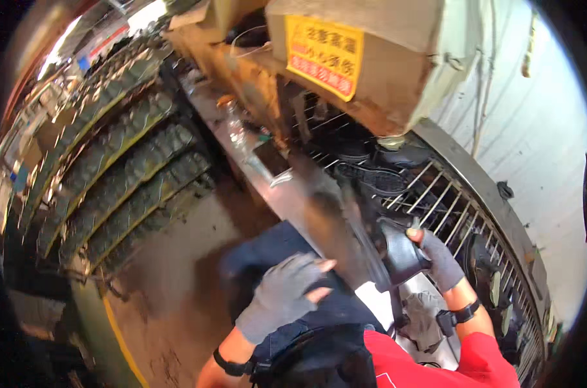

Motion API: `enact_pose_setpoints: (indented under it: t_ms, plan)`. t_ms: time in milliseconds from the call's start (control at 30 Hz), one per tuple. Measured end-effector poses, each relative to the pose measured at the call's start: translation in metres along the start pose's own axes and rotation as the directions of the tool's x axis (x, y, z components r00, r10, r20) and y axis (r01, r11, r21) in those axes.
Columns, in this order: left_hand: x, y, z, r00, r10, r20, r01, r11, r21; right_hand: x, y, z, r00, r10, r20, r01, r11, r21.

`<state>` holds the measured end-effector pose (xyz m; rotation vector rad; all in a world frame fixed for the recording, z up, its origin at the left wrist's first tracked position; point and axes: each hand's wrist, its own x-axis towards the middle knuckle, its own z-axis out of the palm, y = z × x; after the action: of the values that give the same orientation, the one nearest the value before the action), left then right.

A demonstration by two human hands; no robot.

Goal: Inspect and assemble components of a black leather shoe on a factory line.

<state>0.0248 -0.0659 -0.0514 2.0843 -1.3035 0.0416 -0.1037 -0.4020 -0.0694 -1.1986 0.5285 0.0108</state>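
Observation:
A shiny black shoe (400, 249) is gripped by my right hand (440, 260), in a grey glove with bare fingertips, its thumb pressed on the upper. The shoe's sole side faces left and is smeared by motion. Close to it, a brownish blurred shape (324, 216) lies over the bench edge; I cannot make out what it is. My left hand (285, 291), gloved the same way, hovers above my lap with thumb and fingers apart, holding nothing. Beside my right forearm lies a crumpled grey cloth (426, 317).
A rack of metal bars (458, 207) carrying black shoes (374, 178) runs along the right. Over it hangs a box-like housing (384, 71) with a yellow label. A clear bottle (235, 126) stands on the narrow bench (219, 119). Tiered shelves of shoes (132, 161) fill the left.

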Motion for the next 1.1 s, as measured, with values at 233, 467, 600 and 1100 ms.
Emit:
enact_pose_setpoints:
  t_ms: [233, 467, 600, 1100]
  plan:
    - [-0.082, -0.054, 0.068, 0.916, -0.370, 0.157, 0.402, 0.837, -0.371, -0.045, 0.052, -0.231, 0.700, -0.466, -0.541, -0.373, 0.407, -0.834]
    - [-0.077, -0.064, 0.094, 0.807, -0.508, 0.302, 0.572, 0.800, -0.183, 0.007, 0.040, -0.124, 0.781, -0.624, 0.036, 0.056, 0.013, -0.998]
    - [-0.085, -0.071, 0.096, 0.792, -0.537, 0.290, 0.606, 0.750, -0.264, 0.123, 0.050, -0.069, 0.845, -0.522, 0.119, 0.235, 0.161, -0.958]
    - [-0.048, -0.017, 0.064, 0.964, -0.193, -0.182, 0.148, 0.960, -0.238, 0.051, -0.045, 0.081, 0.955, -0.112, 0.273, 0.195, 0.935, -0.297]
